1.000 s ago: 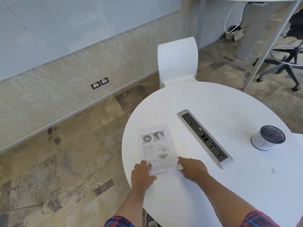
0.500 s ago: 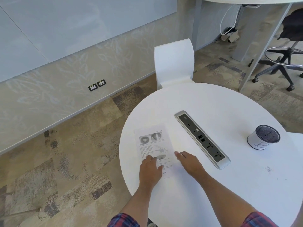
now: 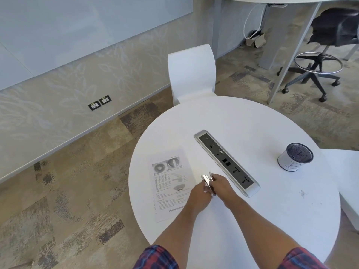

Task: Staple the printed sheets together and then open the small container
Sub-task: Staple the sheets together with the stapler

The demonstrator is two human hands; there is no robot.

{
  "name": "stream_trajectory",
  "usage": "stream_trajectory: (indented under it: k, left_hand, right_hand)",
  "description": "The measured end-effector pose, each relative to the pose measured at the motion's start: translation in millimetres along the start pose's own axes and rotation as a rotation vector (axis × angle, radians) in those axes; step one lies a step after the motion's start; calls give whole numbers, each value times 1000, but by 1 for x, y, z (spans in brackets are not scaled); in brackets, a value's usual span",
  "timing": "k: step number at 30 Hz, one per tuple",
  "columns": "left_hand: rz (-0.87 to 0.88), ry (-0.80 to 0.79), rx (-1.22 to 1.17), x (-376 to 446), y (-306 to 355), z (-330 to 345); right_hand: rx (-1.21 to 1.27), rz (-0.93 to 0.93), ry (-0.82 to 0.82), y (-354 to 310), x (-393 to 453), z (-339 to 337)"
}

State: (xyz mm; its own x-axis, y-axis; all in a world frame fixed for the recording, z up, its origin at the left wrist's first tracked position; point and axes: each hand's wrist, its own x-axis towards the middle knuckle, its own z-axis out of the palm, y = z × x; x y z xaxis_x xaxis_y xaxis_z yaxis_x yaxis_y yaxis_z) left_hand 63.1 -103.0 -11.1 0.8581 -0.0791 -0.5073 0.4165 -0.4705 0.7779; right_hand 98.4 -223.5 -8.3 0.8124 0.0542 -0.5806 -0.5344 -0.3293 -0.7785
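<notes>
The printed sheets point(image 3: 168, 183) lie flat near the left edge of the round white table point(image 3: 252, 220). Just right of them, my left hand point(image 3: 198, 197) and my right hand point(image 3: 221, 186) meet around a small metallic stapler point(image 3: 208, 181), lifted a little above the tabletop; both hands grip it. The small container point(image 3: 295, 159), a white cylinder with a dark lid, stands far right on the table, away from both hands.
A silver power and socket strip point(image 3: 226, 162) runs diagonally across the table just beyond my right hand. A white chair point(image 3: 191, 74) stands at the table's far side. An office chair point(image 3: 320, 55) and a desk leg are at the back right.
My left hand left the sheets and moved right to join my right hand. The stapler, earlier under my right hand on the table, is now held up between both hands.
</notes>
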Motion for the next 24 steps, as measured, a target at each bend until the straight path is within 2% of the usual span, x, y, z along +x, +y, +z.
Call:
stream_trajectory:
  k: [4, 9, 19, 24]
  left_hand:
    - [31, 11, -83, 10, 4, 1]
    - [30, 12, -117, 18, 5, 3]
    - [58, 29, 61, 31, 9, 18]
    - [93, 30, 124, 37, 14, 24]
  right_hand:
    - [-27, -22, 16, 3, 4, -4]
    - [-109, -23, 116, 7, 13, -6]
    - [-291, 7, 262, 13, 38, -15]
    - [-420, 20, 276, 9, 42, -17]
